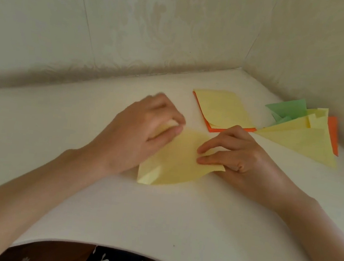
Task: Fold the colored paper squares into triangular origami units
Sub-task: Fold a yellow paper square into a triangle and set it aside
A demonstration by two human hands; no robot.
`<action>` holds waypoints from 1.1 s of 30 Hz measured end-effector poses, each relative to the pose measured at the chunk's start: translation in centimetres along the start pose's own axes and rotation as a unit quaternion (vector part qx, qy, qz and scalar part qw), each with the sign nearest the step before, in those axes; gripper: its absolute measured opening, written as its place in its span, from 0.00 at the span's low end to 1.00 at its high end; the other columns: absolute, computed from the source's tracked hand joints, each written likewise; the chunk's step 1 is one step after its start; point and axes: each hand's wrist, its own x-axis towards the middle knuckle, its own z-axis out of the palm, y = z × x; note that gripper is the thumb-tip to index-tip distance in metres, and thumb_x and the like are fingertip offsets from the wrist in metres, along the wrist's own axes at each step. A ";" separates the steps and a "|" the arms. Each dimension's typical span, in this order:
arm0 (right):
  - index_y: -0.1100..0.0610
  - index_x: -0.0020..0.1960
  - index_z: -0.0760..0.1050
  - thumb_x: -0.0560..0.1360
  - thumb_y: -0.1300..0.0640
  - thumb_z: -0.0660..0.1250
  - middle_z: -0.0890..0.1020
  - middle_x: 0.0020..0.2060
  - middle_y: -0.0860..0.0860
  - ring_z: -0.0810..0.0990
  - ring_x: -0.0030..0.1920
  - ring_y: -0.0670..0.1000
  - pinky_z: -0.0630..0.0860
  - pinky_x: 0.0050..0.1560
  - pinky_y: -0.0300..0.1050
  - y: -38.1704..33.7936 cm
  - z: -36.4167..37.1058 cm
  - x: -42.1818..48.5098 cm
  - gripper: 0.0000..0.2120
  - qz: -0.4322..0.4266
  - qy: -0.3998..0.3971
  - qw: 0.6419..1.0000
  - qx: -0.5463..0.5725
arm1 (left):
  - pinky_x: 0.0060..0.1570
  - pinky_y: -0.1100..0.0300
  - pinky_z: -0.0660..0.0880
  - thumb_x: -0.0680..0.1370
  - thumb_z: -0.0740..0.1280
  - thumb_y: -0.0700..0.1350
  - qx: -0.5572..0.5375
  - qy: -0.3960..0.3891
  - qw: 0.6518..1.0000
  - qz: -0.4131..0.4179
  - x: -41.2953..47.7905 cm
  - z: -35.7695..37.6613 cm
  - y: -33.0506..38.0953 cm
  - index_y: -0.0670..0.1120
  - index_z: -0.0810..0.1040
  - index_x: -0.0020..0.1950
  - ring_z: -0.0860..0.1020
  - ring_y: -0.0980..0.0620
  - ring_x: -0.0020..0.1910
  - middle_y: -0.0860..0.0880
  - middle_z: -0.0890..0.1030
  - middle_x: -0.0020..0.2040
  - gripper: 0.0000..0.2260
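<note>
Paper for this fold, 1 yellow sheet (176, 163), lies on the desk (157, 214) between the 2 hands. The left hand (143, 131) has its fingers curled and pinches the sheet's far-left corner, which is raised off the desk; the picture is blurred there. The right hand (241, 157) lays 2 straight fingers (206, 161) flat on the sheet's right side, pinning it.

The step in hand, as I judge it, is bringing that raised corner across for a diagonal fold. To do it well, the right hand should press firmly so the sheet cannot slide. Match corner to corner and edge to edge before flattening, then run a fingertip along the crease from the middle outward.

Just beyond the right hand sits the stack (222, 112) of unfolded squares, yellow over orange. Folded triangles (300, 140) lie right of it.
</note>
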 end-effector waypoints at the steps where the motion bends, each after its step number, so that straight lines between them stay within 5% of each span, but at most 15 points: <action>1: 0.58 0.46 0.84 0.71 0.64 0.65 0.83 0.45 0.50 0.71 0.46 0.51 0.69 0.48 0.39 -0.1 0.0 0.1 0.10 0.000 0.004 1.000 -0.001 | 0.49 0.58 0.71 0.78 0.56 0.59 -0.018 -0.041 0.999 0.016 -0.6 -0.3 0.5 0.52 0.80 0.51 0.74 0.58 0.49 0.59 0.74 0.49 0.17; 5: 0.59 0.45 0.84 0.70 0.61 0.65 0.82 0.44 0.51 0.76 0.43 0.49 0.72 0.43 0.40 -0.5 0.0 0.3 0.09 0.028 -0.010 0.999 0.015 | 0.51 0.59 0.70 0.72 0.55 0.71 -0.045 -0.174 0.984 0.012 -2.3 -0.5 1.0 0.57 0.79 0.50 0.73 0.59 0.53 0.63 0.74 0.52 0.23; 11: 0.57 0.45 0.82 0.77 0.46 0.61 0.77 0.50 0.41 0.75 0.53 0.44 0.69 0.51 0.32 0.3 -1.2 -0.3 0.17 0.145 -0.118 0.962 0.198 | 0.47 0.57 0.72 0.74 0.61 0.62 -0.106 -0.125 0.986 -0.031 -1.4 0.4 -0.5 0.53 0.79 0.40 0.76 0.56 0.47 0.58 0.75 0.45 0.15; 15: 0.56 0.40 0.81 0.73 0.48 0.66 0.79 0.43 0.45 0.75 0.42 0.44 0.68 0.42 0.33 0.0 -0.2 0.7 0.12 0.285 -0.031 0.921 0.263 | 0.42 0.63 0.70 0.75 0.59 0.60 -0.116 -0.119 0.985 -0.045 -1.7 0.5 -0.6 0.51 0.76 0.39 0.76 0.55 0.43 0.56 0.75 0.43 0.15; 20: 0.56 0.31 0.68 0.76 0.50 0.65 0.65 0.23 0.43 0.63 0.26 0.43 0.60 0.28 0.34 -0.7 0.6 3.1 0.18 0.372 0.003 0.906 0.201 | 0.36 0.69 0.66 0.75 0.61 0.56 -0.058 -0.050 0.993 -0.094 -1.7 0.5 -0.3 0.50 0.72 0.35 0.74 0.55 0.37 0.56 0.75 0.41 0.13; 24: 0.51 0.33 0.67 0.77 0.48 0.63 0.69 0.27 0.44 0.68 0.33 0.46 0.61 0.34 0.39 -1.3 1.5 5.1 0.16 0.360 -0.028 0.930 0.071 | 0.36 0.62 0.67 0.74 0.60 0.54 0.019 -0.031 0.993 -0.115 -1.8 0.7 -0.4 0.50 0.69 0.33 0.71 0.56 0.37 0.56 0.72 0.41 0.12; 29: 0.55 0.37 0.73 0.75 0.47 0.67 0.68 0.30 0.41 0.69 0.42 0.50 0.63 0.42 0.44 -1.8 2.2 5.7 0.13 0.355 0.005 0.933 0.052 | 0.38 0.58 0.64 0.71 0.57 0.54 0.058 -0.047 0.990 -0.123 -1.8 0.4 0.1 0.49 0.69 0.30 0.68 0.54 0.36 0.54 0.70 0.40 0.12; 33: 0.58 0.39 0.76 0.73 0.48 0.69 0.67 0.31 0.42 0.69 0.43 0.49 0.65 0.48 0.45 -2.1 2.1 5.8 0.13 0.357 0.014 0.932 0.062 | 0.44 0.60 0.58 0.69 0.55 0.59 0.054 -0.057 0.984 -0.158 -1.4 0.5 -0.4 0.52 0.73 0.46 0.67 0.54 0.45 0.55 0.71 0.47 0.15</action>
